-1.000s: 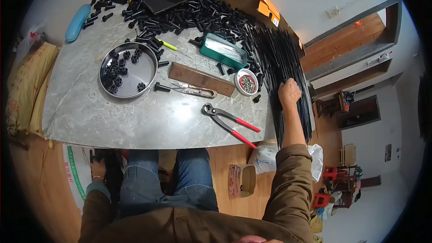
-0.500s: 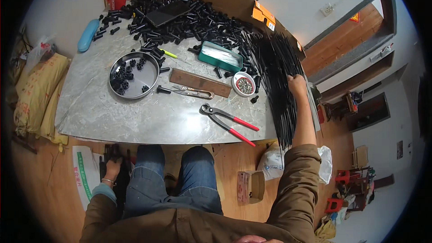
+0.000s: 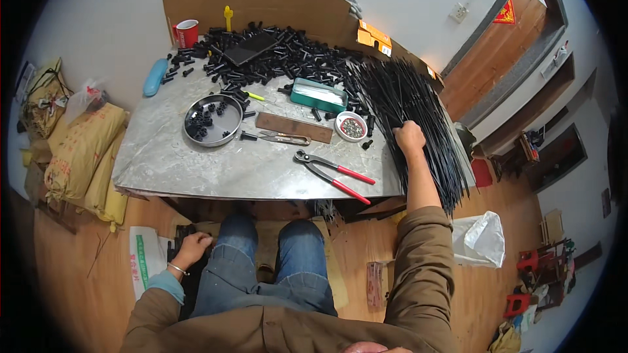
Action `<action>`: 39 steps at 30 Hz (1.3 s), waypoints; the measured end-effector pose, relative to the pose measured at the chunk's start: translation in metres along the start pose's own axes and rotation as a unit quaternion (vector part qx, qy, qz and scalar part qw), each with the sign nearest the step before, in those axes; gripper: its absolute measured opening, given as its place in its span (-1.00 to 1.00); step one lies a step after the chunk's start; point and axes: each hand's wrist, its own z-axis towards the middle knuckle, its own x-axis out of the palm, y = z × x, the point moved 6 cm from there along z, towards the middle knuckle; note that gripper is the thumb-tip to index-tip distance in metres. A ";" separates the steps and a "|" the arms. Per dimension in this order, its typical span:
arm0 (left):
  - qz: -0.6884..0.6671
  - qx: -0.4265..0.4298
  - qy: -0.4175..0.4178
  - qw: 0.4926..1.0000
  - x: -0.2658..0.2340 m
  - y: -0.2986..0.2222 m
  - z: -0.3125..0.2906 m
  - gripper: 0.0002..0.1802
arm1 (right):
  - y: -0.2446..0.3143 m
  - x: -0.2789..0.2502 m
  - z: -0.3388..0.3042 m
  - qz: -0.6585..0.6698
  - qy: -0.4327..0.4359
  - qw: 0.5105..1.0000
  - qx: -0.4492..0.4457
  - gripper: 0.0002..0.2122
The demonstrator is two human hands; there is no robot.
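Observation:
A wide heap of long, thin black rods (image 3: 432, 131) lies along the right side of the table. My right hand (image 3: 409, 137) is over its left part with the fingers closed, apparently gripping some rods; how many is hidden. Below the table's edge, my left hand (image 3: 195, 248) is beside my left thigh, its fingers bent together. Whatever it holds, if anything, is too small to name. Dark pieces (image 3: 182, 236) lie right by that hand. Left of the rods are pliers (image 3: 320, 165) with red handles and a small white bowl (image 3: 351, 127) of metal bits.
Black bolt-like parts (image 3: 288, 59) are piled against a cardboard screen (image 3: 261, 3). A round metal tin (image 3: 216, 138), thread snips (image 3: 284, 139), a brown bar (image 3: 294, 127) and a green box (image 3: 318, 106) stand mid-table. Yellow sacks (image 3: 85, 157) are at the left.
The whole view has shifted. My right hand has moved left across the rods, from their right side. My left hand has come away from the dark pieces, toward my thigh.

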 end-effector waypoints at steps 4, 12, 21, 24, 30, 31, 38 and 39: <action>0.035 0.010 -0.005 0.999 -0.014 -0.006 -0.026 -0.64 | 0.003 -0.030 0.003 0.004 -0.098 0.995 -0.022 -0.70; -0.086 0.094 0.106 0.986 -0.014 -0.137 -0.050 -0.68 | 0.048 -0.209 -0.017 0.131 -0.112 0.976 -0.130 -0.76; -0.523 0.226 0.287 0.770 0.019 -0.460 -0.057 -0.39 | 0.179 -0.220 -0.218 0.054 -0.093 0.889 -0.445 -0.85; -0.517 0.305 0.179 0.780 0.000 -0.476 -0.038 -0.42 | 0.182 -0.205 -0.235 0.168 -0.056 0.867 -0.465 -0.84; -0.588 0.330 0.023 0.738 -0.097 -0.518 -0.014 -0.70 | 0.177 -0.128 -0.228 0.466 0.253 0.795 -0.296 -0.76; -0.543 0.361 0.018 0.758 -0.110 -0.527 -0.014 -0.72 | 0.191 -0.126 -0.231 0.501 0.243 0.767 -0.319 -0.75; -0.334 0.477 -0.046 0.812 -0.132 -0.542 -0.002 -0.73 | 0.267 -0.080 -0.205 0.617 0.071 0.704 -0.343 -0.81; -0.309 0.424 -0.046 0.850 -0.119 -0.520 0.019 -0.72 | 0.270 -0.045 -0.199 0.586 0.071 0.737 -0.330 -0.82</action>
